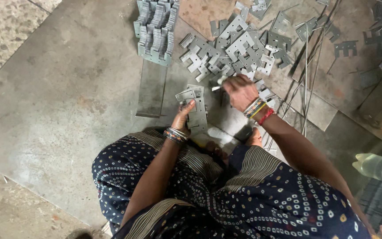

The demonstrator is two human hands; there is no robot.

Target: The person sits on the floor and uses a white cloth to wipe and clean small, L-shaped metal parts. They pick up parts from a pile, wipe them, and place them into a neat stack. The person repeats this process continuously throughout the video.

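I sit on the floor in a dark dotted garment. My left hand point(183, 116) grips a stack of flat grey metal brackets point(195, 106), held upright just in front of my knees. My right hand point(239, 90) reaches forward into a loose pile of the same notched metal brackets point(235, 48); its fingers close on one bracket at the pile's near edge. Bangles ring both wrists.
Neat rows of stacked brackets point(156, 31) stand at the far left of the pile. A flat metal strip point(151, 88) lies below them. Thin metal rods point(308, 66) and sheet offcuts point(319, 110) lie to the right. A plastic bottle point(379, 167) lies at the right edge.
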